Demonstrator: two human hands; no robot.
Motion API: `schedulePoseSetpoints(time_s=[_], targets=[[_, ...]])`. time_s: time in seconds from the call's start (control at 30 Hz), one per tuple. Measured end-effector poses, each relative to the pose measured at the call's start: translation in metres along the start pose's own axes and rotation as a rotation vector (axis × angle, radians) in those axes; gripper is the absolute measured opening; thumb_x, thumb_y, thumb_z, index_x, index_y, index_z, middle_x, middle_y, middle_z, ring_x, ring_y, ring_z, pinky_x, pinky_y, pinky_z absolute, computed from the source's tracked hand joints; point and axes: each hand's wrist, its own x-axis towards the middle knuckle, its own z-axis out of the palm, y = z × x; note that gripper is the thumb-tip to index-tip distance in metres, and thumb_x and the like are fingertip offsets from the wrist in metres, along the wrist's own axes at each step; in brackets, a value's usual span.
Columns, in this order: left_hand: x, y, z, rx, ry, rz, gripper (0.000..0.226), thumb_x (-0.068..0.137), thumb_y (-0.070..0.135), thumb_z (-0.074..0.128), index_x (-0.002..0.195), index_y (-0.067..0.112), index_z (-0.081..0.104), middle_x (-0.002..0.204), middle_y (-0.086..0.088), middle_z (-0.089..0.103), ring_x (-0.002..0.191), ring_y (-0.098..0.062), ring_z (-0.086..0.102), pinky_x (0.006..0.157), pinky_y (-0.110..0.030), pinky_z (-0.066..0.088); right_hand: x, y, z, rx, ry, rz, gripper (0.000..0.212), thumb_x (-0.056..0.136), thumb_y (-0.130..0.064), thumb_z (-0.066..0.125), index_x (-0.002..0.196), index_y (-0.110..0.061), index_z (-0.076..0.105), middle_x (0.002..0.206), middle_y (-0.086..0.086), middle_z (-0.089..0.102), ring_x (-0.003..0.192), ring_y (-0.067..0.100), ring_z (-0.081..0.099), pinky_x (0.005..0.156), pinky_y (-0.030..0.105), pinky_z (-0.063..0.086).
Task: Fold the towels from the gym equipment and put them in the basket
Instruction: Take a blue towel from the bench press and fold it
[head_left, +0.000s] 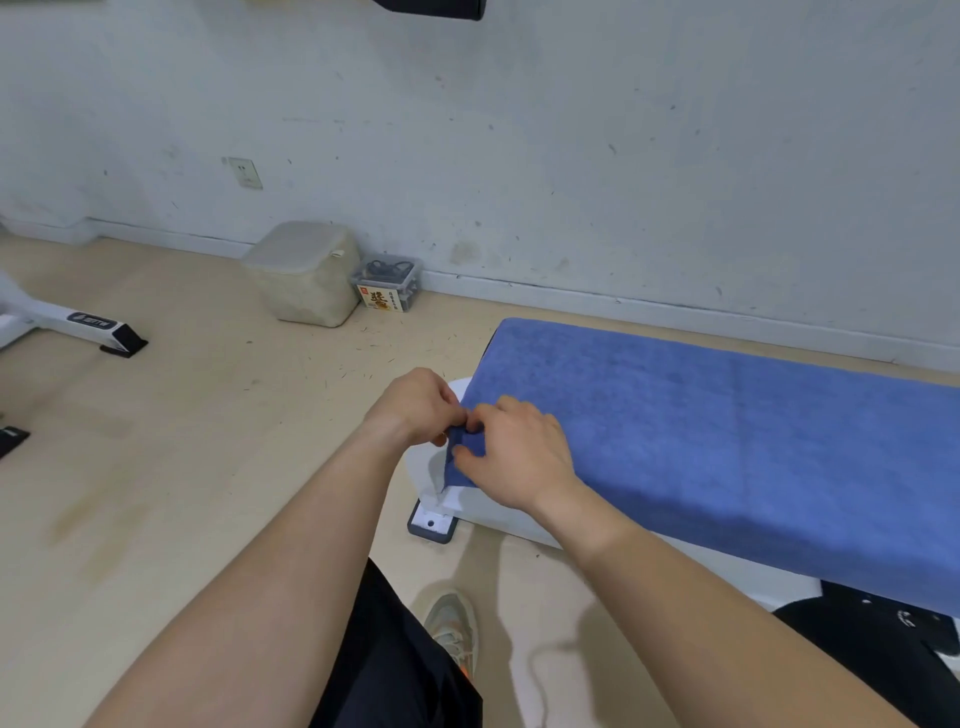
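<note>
One blue towel is spread flat along the white gym bench, unfolded. Its near corner is pinched between the curled fingers of the left hand and the right hand. Folding is judged barely begun, and no basket is seen.

The person's left forearm and right forearm are bare all the way to the picture's bottom edge. The left grip and the right grip are bare too. Lower down, black cloth covers the leg. It looks smooth and plain, and I cannot tell if it is shorts or long trousers. One sneaker shows beside it. It is grey and tan, with laces on top and a small orange bit at its side.
</note>
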Motion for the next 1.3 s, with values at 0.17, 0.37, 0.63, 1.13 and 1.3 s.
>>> schedulePoseSetpoints(time_s=[0.17, 0.37, 0.63, 1.13, 1.3], targets=[[-0.002, 0.005, -0.001, -0.18, -0.034, 0.049, 0.022, 0.085, 0.023, 0.068, 0.071, 0.007, 0.074, 0.069, -0.007, 0.074, 0.058, -0.02, 0.065, 0.063, -0.03, 0.053, 0.011, -0.012, 0.007, 0.027, 0.077, 0.177, 0.062, 0.071, -0.082, 0.046, 0.086, -0.024, 0.056, 0.088, -0.004, 0.06, 0.085, 0.021, 0.057, 0.08, 0.038, 0.043], [0.015, 0.011, -0.004, -0.214, 0.039, 0.048, 0.026, 0.083, 0.028, 0.064, 0.081, 0.005, 0.076, 0.073, -0.002, 0.063, 0.065, -0.018, 0.049, 0.06, -0.026, 0.04, 0.012, -0.004, 0.002, 0.117, 0.072, 0.166, 0.021, 0.085, -0.031, 0.053, 0.07, -0.019, 0.043, 0.071, -0.003, 0.049, 0.072, 0.025, 0.049, 0.065, 0.034, 0.033], [0.102, 0.053, 0.011, -0.13, 0.121, 0.044, 0.038, 0.093, 0.032, 0.055, 0.062, 0.013, 0.041, 0.064, -0.004, 0.044, 0.058, -0.024, 0.037, 0.058, -0.029, 0.032, 0.004, 0.02, -0.009, 0.171, 0.091, 0.189, 0.022, 0.096, -0.029, 0.041, 0.08, -0.019, 0.053, 0.07, -0.003, 0.059, 0.071, 0.024, 0.055, 0.055, 0.034, 0.041], [0.168, 0.063, -0.001, 0.04, 0.226, 0.196, 0.017, 0.089, 0.03, 0.066, 0.088, 0.014, 0.072, 0.089, -0.002, 0.072, 0.087, -0.022, 0.066, 0.077, -0.035, 0.054, 0.038, -0.001, 0.006, 0.384, 0.048, 0.069, 0.032, 0.098, -0.031, 0.05, 0.071, -0.013, 0.055, 0.058, -0.001, 0.048, 0.064, 0.027, 0.051, 0.058, 0.037, 0.043], [0.165, 0.045, -0.036, 0.122, 0.292, 0.174, 0.018, 0.091, 0.029, 0.065, 0.075, 0.021, 0.063, 0.08, 0.0, 0.065, 0.08, -0.021, 0.06, 0.069, -0.03, 0.043, 0.048, -0.024, 0.011, 0.577, 0.028, 0.017, 0.037, 0.095, -0.026, 0.055, 0.062, -0.013, 0.045, 0.046, 0.001, 0.039, 0.053, 0.022, 0.038, 0.055, 0.039, 0.041]])
